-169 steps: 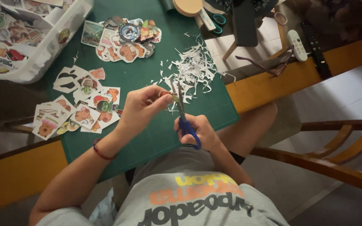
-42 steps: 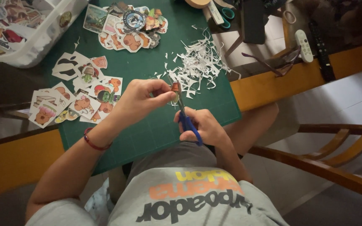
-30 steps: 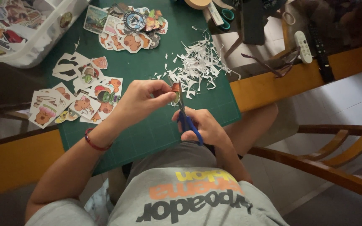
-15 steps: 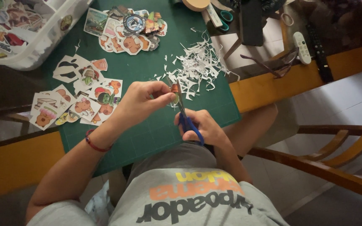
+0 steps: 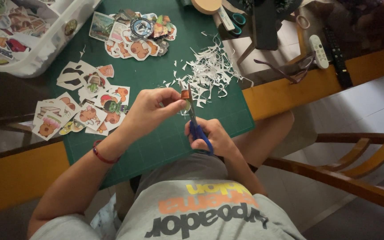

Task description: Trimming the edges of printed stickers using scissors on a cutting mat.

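Two hands meet over the middle of the green cutting mat point(image 5: 156, 133) – your left hand point(image 5: 150, 111) has its fingertips pinched together on a small sticker cutout point(image 5: 185, 95), held just above the mat, and your right hand point(image 5: 212, 137) is closed through the blue handles of the scissors point(image 5: 195, 122), whose blades run up against the cutout's right edge. Whether the blades are parted or closed you cannot tell from this angle.

Just beyond the cutout lies a heap of white paper trimmings point(image 5: 210, 73), scattered across the mat's far right part. On your left, loose cut stickers point(image 5: 90, 106) spread over the mat's edge and onto the dark tabletop, and a second cluster of stickers point(image 5: 134, 33) sits at the far end of the mat. A white plastic bin point(image 5: 45, 49) with more stickers inside stands at the far left corner.

Past the mat on the right you have a second pair of scissors with teal handles point(image 5: 232, 20), a white remote control point(image 5: 319, 51), a pair of glasses point(image 5: 290, 71) and a black remote point(image 5: 336, 55) – all on a table with an orange-yellow wooden border point(image 5: 290, 91). A red bracelet point(image 5: 103, 155) circles your left wrist. To your right stands a wooden chair point(image 5: 356, 178) over a pale tiled floor point(image 5: 370, 106)
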